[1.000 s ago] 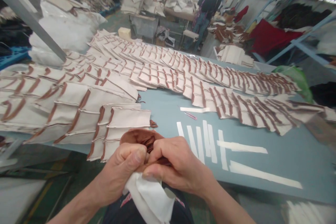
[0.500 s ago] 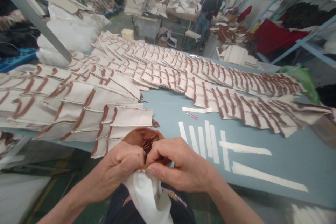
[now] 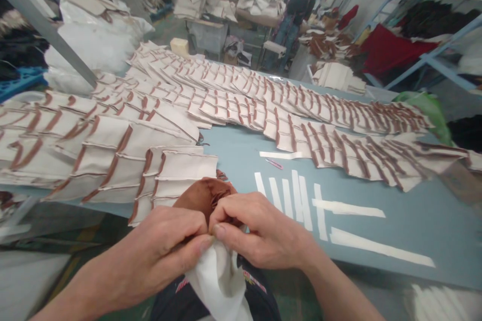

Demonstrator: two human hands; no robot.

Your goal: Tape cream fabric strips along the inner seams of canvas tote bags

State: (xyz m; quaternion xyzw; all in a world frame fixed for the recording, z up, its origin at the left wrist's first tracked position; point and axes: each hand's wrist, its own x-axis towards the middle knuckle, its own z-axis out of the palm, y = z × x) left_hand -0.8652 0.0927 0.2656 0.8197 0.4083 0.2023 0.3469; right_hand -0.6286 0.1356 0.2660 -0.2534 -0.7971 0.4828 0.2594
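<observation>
While my left hand (image 3: 169, 243) pinches the fabric piece (image 3: 220, 276) between thumb and curled fingers, my right hand (image 3: 259, 230) grips it just beside, the two thumbs almost meeting. I have both hands closed on it in front of my body, at the near edge of the blue-grey surface (image 3: 233, 153). Its brown part (image 3: 198, 194) bulges up behind my knuckles, gathered into folds towards the right, and its white part droops below my thumbs, in front of my dark clothing (image 3: 263, 306).

Just beyond my left hand lies a cream panel (image 3: 186, 166) with brown strips along it; more such panels overlap in long rows (image 3: 233, 105) across the far side. To the right of my hands, pale strips (image 3: 286, 200) lie spread out, one crossing another, and a small pink tool (image 3: 274, 164) rests near them. Farther off, a person (image 3: 299, 2) in dark clothes stands beside a table (image 3: 259, 17) heaped with pale pieces.
</observation>
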